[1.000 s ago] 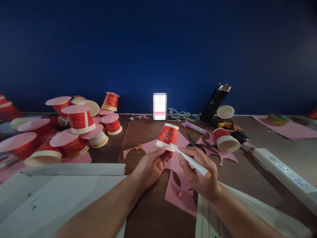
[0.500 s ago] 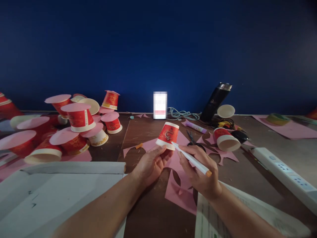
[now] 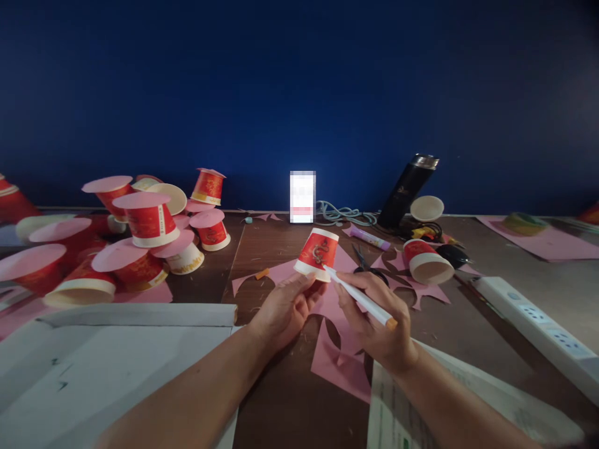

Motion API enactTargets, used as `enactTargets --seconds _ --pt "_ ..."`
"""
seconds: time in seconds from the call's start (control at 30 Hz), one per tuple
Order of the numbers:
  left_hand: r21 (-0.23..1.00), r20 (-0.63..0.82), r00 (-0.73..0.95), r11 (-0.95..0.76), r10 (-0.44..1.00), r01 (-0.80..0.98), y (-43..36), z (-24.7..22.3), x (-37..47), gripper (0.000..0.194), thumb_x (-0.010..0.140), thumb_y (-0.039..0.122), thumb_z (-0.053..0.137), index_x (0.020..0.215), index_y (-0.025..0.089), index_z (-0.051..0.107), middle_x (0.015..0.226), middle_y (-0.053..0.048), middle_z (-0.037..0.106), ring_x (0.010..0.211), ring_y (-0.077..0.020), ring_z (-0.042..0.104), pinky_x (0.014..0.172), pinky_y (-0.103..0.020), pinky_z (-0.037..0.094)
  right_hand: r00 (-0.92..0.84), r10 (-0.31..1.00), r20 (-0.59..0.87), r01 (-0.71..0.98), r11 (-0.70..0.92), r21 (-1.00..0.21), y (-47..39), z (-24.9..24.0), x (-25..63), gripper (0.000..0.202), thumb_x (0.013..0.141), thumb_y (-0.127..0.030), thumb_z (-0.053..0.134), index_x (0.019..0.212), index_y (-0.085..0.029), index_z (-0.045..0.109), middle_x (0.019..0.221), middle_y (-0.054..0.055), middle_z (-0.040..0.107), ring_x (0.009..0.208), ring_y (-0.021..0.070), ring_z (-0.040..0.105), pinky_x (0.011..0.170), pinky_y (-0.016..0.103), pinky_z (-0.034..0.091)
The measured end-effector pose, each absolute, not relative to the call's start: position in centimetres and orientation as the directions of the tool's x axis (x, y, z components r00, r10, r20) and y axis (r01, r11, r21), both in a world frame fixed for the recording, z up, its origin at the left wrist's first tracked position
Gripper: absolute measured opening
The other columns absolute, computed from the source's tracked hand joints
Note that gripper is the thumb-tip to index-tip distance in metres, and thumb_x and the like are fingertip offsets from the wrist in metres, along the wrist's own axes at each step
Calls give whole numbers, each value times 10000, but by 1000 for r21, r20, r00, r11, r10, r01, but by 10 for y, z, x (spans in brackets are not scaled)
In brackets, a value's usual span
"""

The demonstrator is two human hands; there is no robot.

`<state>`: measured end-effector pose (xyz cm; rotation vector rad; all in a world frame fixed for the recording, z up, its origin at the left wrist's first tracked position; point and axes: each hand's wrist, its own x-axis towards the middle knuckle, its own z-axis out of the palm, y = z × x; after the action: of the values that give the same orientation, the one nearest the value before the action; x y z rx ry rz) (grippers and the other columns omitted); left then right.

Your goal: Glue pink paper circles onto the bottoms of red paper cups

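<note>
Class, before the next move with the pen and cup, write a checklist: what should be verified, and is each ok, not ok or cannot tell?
1. Left hand grips the cup near its lower edge: ok.
2. Right hand holds the pen: ok.
3. Dragon print faces the wearer: ok.
4. Pen's tip meets the cup: cannot tell; it is at the lower part, but contact is unclear.
5. Desk below the hands free of scraps: not ok; pink paper lies there.
</note>
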<state>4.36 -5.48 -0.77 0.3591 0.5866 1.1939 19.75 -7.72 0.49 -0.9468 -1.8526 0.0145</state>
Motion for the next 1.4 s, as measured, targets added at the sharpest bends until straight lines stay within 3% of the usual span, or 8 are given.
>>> enactTargets --seconds 0.3,1.4 --pt "625 -159 275 312 948 -716 -56 -9 42 150 738 184 723 878 131 723 968 -84 704 952 -174 627 977 -322 409 -180 621 763 619 675 -403 -77 5 198 240 851 -124 587 1078 -200 605 876 50 659 791 163 631 710 295 522" --pt "624 -150 265 299 952 -722 -55 -11 42 168 736 204 731 883 125 710 981 -88 697 1021 -182 614 1002 -310 409 -205 625 754 618 679 -395 -79 7 198 225 846 -134 592 1060 -201 609 873 46 666 775 164 637 702 290 521"
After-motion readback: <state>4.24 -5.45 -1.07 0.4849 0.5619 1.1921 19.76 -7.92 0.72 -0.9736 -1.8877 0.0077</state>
